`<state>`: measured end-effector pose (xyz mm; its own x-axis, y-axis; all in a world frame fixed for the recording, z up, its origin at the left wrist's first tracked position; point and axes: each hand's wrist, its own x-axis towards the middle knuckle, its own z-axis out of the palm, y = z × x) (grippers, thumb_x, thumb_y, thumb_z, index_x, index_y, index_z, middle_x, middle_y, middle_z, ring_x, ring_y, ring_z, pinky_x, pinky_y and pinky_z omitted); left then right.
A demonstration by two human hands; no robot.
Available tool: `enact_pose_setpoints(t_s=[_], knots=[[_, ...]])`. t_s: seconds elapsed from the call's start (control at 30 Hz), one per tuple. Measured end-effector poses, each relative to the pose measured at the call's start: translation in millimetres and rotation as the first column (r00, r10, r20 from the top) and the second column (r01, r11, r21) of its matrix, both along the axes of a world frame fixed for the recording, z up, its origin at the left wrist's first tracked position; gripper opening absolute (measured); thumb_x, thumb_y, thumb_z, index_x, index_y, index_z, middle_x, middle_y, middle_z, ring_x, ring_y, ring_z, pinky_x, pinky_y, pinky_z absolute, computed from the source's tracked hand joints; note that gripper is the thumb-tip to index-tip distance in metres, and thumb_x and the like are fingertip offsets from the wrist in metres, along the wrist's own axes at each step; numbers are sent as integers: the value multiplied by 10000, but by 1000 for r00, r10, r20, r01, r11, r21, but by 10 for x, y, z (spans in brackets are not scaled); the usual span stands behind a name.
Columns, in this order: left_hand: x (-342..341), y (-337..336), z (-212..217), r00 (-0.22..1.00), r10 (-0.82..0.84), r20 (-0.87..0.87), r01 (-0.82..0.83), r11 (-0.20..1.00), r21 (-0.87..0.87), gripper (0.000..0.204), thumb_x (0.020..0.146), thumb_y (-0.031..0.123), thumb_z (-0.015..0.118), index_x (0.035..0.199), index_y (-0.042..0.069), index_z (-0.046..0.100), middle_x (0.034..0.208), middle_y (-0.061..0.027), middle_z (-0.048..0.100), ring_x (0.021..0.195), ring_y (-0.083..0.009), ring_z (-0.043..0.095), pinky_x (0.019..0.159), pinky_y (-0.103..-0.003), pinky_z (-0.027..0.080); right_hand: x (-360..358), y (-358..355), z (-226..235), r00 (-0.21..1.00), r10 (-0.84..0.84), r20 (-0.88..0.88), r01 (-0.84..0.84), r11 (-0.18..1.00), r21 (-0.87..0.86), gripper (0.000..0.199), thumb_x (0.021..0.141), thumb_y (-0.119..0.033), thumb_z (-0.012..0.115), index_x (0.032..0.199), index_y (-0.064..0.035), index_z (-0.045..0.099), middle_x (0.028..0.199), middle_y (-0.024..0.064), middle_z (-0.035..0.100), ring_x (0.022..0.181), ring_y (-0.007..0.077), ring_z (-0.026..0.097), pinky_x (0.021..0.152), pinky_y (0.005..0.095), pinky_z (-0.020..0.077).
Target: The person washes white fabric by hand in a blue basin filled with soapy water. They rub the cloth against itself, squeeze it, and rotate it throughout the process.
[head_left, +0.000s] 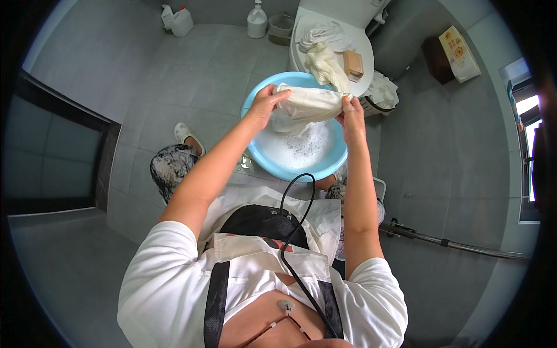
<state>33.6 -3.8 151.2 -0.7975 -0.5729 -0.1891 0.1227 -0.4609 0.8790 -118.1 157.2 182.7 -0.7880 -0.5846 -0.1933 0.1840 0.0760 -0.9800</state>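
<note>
Between my two hands a wet white cloth is stretched out sideways above a light blue basin. My left hand grips its left end, and my right hand pinches its right end. The cloth's lower part sags toward the foamy, soapy water inside the basin. What kind of garment it is, I cannot make out. Just beyond the basin's far right rim hangs a cream cloth, coming down from the closed toilet lid.
On the toilet lie a white cloth and a brown block. A basket of white laundry stands to its right. A pump bottle, a small bucket and a white jug line the far wall. A metal pole lies at right.
</note>
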Motion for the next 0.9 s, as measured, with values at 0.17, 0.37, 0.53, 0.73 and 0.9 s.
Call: enact_pose_setpoints(t_s=[0.17, 0.37, 0.53, 0.73, 0.9], knots=[[38, -78, 175, 997, 18, -70, -13, 998, 68, 169, 753, 168, 625, 819, 105, 482, 732, 18, 530, 636, -70, 494, 539, -215, 385, -134, 50, 102, 992, -21, 120, 49, 971, -235, 262, 883, -233, 442, 1052, -36, 483, 915, 40, 554, 785, 127, 544, 719, 263, 450], [67, -202, 235, 999, 45, 5, -45, 999, -30, 220, 730, 92, 631, 743, 141, 417, 689, 44, 521, 555, -35, 482, 404, -197, 341, -136, 61, 242, 997, -80, 2, 80, 992, -99, 242, 870, -209, 455, 1003, -12, 500, 884, 42, 554, 780, 129, 532, 700, 263, 434], [-40, -293, -178, 965, 23, 260, 129, 824, -552, 197, 696, 107, 632, 861, 70, 532, 783, -49, 537, 738, -145, 527, 646, -265, 433, -245, 16, -37, 717, 357, -599, 130, 776, 617, 292, 721, -182, 609, 973, -48, 554, 903, 199, 575, 869, 336, 554, 734, 384, 429], [84, -95, -418, 677, 120, 726, 690, 239, -683, 592, 621, 332, 681, 1138, 136, 470, 1235, -157, 327, 1082, -308, 402, 875, -419, 352, -29, 142, -394, 530, 656, -538, 16, 627, 779, 741, 575, -214, 740, 1226, -190, 388, 1202, 159, 411, 1058, 320, 452, 826, 365, 425], [50, 144, -654, 553, 153, 819, 831, -27, -556, 910, 556, 435, 699, 1313, 193, 256, 1365, -158, 167, 1228, -385, 193, 915, -558, 250, 306, 57, -627, 253, 909, -331, 116, 311, 943, 952, 490, -312, 785, 1294, -285, 277, 1356, 120, 222, 1213, 350, 266, 862, 476, 386]])
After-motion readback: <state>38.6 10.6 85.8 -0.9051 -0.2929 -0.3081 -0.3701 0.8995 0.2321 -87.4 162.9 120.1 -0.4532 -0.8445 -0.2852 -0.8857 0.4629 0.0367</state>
